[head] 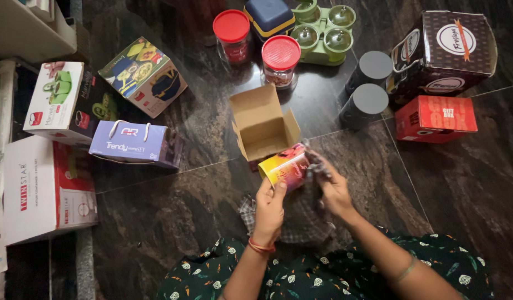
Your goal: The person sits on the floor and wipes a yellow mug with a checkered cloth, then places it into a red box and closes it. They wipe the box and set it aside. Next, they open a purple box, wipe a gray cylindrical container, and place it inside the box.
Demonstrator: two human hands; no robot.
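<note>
Nearest: left hand (pixel 269 206), fingers curled round yellow end of printed mug (pixel 285 168), held tilted above dark stone floor (pixel 173 211). Right hand (pixel 330 188) closed on mug's other end, checked cloth (pixel 301 219) beneath. Just beyond mug: open cardboard box (pixel 261 126), flaps up. Farther right: two grey cylinders (pixel 367 89), red gift box (pixel 436 118).

My left hand (pixel 269 205) is raised with the wrist straight, fingers curled closed in a grip, thumb on top. My right hand (pixel 330 186) angles in from the right forearm; its fingers look pinched together, though blur hides them. Both hands sit close, nearly touching.
</note>
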